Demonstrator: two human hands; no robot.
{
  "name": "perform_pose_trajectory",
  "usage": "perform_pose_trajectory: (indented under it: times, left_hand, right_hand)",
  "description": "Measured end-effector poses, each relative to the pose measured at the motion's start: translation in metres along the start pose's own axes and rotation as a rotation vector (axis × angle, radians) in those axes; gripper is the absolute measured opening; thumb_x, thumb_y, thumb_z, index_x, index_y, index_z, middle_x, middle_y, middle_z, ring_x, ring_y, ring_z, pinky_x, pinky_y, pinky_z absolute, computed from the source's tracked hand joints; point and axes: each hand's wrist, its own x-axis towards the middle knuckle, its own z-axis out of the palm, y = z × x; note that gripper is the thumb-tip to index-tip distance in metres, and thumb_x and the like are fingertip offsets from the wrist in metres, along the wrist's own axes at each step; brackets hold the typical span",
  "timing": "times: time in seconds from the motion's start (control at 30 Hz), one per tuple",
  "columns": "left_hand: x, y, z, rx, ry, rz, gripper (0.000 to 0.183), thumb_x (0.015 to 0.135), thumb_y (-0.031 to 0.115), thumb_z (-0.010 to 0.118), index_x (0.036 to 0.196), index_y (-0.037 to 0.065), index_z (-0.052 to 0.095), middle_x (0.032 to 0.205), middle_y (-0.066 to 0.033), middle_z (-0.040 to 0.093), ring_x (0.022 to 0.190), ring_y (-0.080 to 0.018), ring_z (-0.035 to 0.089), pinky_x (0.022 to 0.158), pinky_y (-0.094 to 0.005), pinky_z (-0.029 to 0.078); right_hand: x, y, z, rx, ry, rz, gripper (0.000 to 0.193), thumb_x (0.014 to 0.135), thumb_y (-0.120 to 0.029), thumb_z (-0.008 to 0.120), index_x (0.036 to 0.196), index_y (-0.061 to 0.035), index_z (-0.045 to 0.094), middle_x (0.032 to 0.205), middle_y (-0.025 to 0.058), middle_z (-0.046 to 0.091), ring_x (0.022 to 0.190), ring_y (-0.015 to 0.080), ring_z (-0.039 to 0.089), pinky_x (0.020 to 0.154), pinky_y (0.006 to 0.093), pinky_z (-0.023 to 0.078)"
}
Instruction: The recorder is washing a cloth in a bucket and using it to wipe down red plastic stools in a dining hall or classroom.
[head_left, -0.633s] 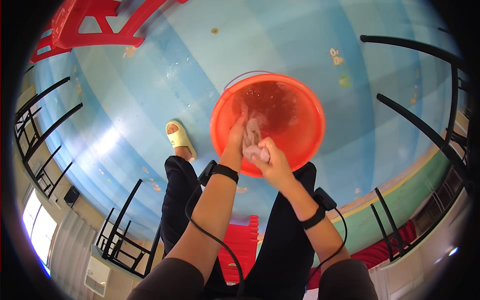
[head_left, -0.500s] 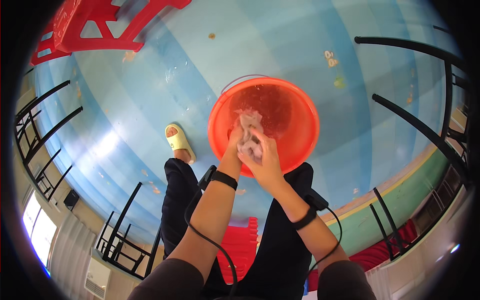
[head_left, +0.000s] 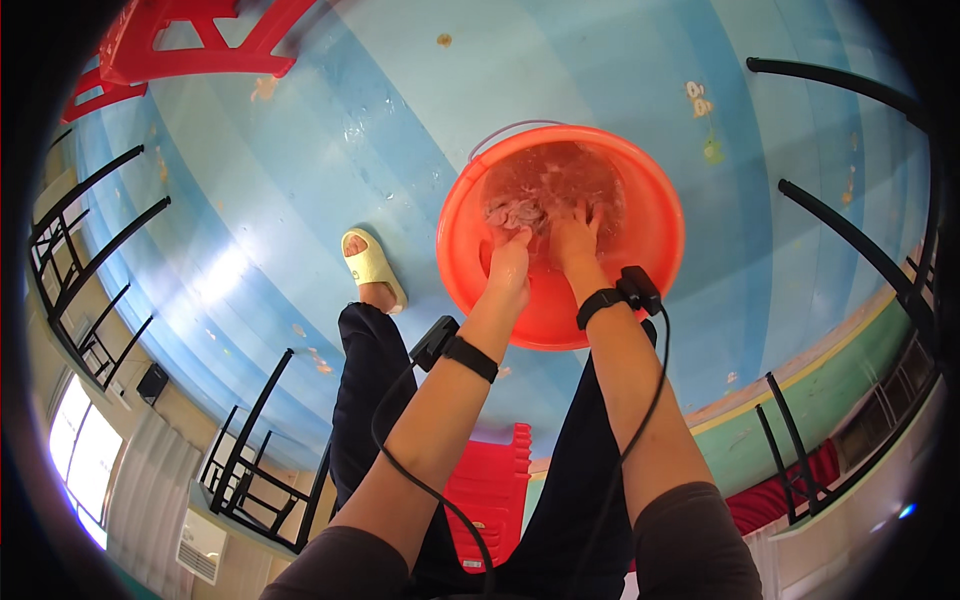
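Observation:
An orange plastic basin [head_left: 655,240] stands on the blue floor between my feet, holding cloudy water and a pale pinkish cloth [head_left: 522,208]. Both of my hands reach down into it. My left hand [head_left: 510,262] has its fingers curled on the near edge of the cloth at the water's surface. Just to its right, my right hand [head_left: 575,238] lies with fingers spread, dipped in the water and resting on the submerged cloth. Each wrist carries a black band with a small black box and a cable.
A yellow slipper [head_left: 370,265] is on my left foot, left of the basin. I sit on a red plastic stool [head_left: 495,485]. Red furniture [head_left: 190,45] stands far left. Black metal frames [head_left: 850,240] line both sides, and wet patches mark the floor.
Both hands held the bunched cloth up over the basin's near side before. They have since moved forward and down, pushing the cloth into the water, with the right hand's fingers spread.

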Motion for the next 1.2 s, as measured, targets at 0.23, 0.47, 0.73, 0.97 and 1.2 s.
perform_pose_trajectory:
  times: [0.23,0.47,0.73,0.97,1.2]
  left_hand:
    - [0.037,-0.005,-0.03,-0.169,-0.081,-0.099,0.051,0.093,0.036,0.053,0.136,0.011,0.041,0.137,-0.0074,0.045,0.124,-0.0202,0.042,0.101,-0.0371,0.037]
    - [0.026,-0.016,-0.019,-0.17,-0.641,-0.033,0.038,0.093,0.028,0.049,0.126,0.009,0.05,0.131,-0.0072,0.049,0.12,-0.0208,0.044,0.096,-0.0341,0.041]
    - [0.003,0.007,-0.005,-0.099,-0.261,-0.009,0.033,0.09,0.009,0.047,0.124,0.007,0.048,0.118,-0.0052,0.056,0.104,-0.0186,0.055,0.088,-0.0342,0.045]
    - [-0.001,0.009,0.01,-0.009,0.005,-0.139,0.035,0.089,0.017,0.054,0.121,0.004,0.052,0.114,-0.0101,0.059,0.105,-0.0201,0.055,0.088,-0.0337,0.045]
    - [0.046,0.012,-0.03,-0.061,0.008,-0.026,0.03,0.088,0.022,0.058,0.113,0.006,0.058,0.1,-0.0086,0.062,0.094,-0.0224,0.058,0.084,-0.0349,0.047]
  right_hand:
    - [-0.062,-0.035,-0.072,0.822,-0.011,-0.053,0.027,0.073,-0.003,0.059,0.099,-0.0064,0.056,0.086,0.0174,0.06,0.09,0.0389,0.055,0.086,0.0477,0.041]
    - [-0.114,-0.05,-0.138,1.139,0.188,-0.017,0.028,0.077,-0.011,0.065,0.103,-0.004,0.055,0.094,0.0192,0.056,0.094,0.0375,0.052,0.085,0.0433,0.041]
    - [-0.007,-0.012,-0.041,0.688,0.144,0.204,0.024,0.09,-0.026,0.054,0.098,-0.0038,0.055,0.102,0.0227,0.053,0.093,0.044,0.049,0.081,0.0513,0.04]
    - [-0.005,0.002,0.014,0.307,0.257,0.259,0.02,0.086,-0.021,0.057,0.099,-0.0061,0.055,0.114,0.0186,0.055,0.103,0.0442,0.051,0.083,0.0499,0.044]
    - [-0.067,-0.032,-0.094,1.213,-0.164,-0.113,0.013,0.076,0.006,0.052,0.083,-0.0031,0.046,0.082,0.0101,0.048,0.075,0.02,0.046,0.071,0.0295,0.041]
